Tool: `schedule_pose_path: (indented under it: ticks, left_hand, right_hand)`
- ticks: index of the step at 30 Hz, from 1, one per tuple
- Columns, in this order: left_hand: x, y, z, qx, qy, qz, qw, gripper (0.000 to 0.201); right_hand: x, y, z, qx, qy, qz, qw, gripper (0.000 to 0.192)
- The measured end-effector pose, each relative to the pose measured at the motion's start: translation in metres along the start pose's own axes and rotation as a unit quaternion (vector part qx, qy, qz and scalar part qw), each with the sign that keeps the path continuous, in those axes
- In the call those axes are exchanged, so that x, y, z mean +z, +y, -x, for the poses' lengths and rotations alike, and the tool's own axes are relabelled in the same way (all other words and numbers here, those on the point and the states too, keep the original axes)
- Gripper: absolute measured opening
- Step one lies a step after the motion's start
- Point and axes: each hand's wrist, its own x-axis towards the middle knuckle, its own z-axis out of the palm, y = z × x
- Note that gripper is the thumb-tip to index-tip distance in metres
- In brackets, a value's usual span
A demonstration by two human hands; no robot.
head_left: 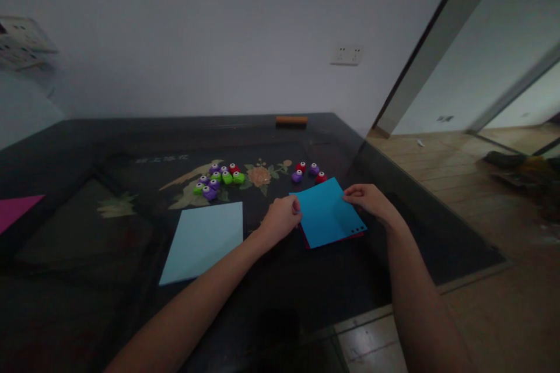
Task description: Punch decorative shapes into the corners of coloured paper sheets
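A bright blue paper sheet [329,213] with several dark dots near its lower right corner lies between my hands. Under it peeks the edge of a red sheet [307,240]. My left hand [283,214] pinches the left edge of the blue sheet, fingers closed. At its right edge, my right hand [366,197] pinches the paper between thumb and fingers. To the left lies a pale blue stack of paper [205,242]. Just behind the blue sheet sit several small red and purple pieces with eyes [297,176].
Several purple, green and red eyed pieces [225,176] cluster left of centre on the dark, flower-patterned table [144,140]. A brown cylinder [291,120] lies near the wall. A magenta sheet [17,210] shows at the far left. The table's right edge drops to a tiled floor.
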Motion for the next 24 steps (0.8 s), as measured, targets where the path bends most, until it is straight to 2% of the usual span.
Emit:
schedule_pose_path:
  ticks: [10,24]
  left_hand:
    - [-0.002,0.008,0.004,0.003,-0.009,-0.071,0.997,0.008]
    - [-0.003,0.012,0.003,0.009,-0.011,-0.103,0.995,0.01]
  right_hand:
    - [0.004,0.003,-0.002,0.02,-0.002,0.042,0.999,0.004]
    - [0.007,0.0,-0.003,0.029,0.007,0.045,0.999,0.008]
